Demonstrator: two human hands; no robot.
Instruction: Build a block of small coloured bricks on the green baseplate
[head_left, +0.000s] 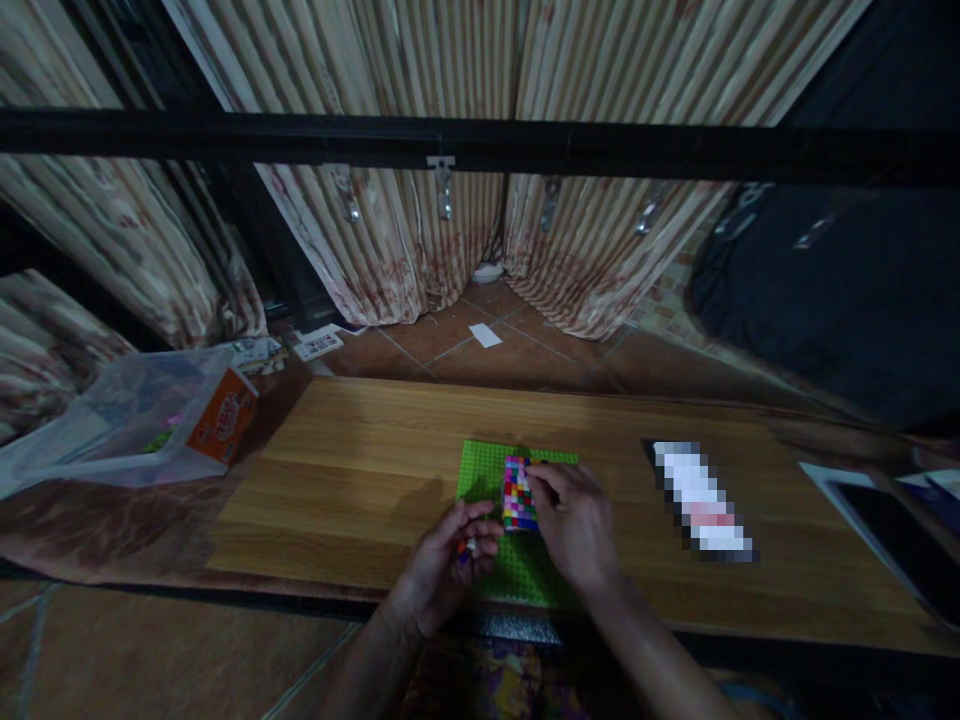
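A green studded baseplate lies on the wooden board, with a block of many-coloured toy building bricks on it. Palm up, my left hand curls loosely around a few loose bricks, orange, white and dark blue or purple among them. Its fingertips come close to the left side of the coloured block. My right hand is pinched over the upper right of that block. Whatever sits between its thumb and forefinger is hidden, and the hand covers the block's right part.
The wooden board stretches across the view. On its right lie a blurred-out flat object and a dark tablet-like slab. A clear plastic bin with an orange label stands left. Behind are a dark metal bar with clips and curtains.
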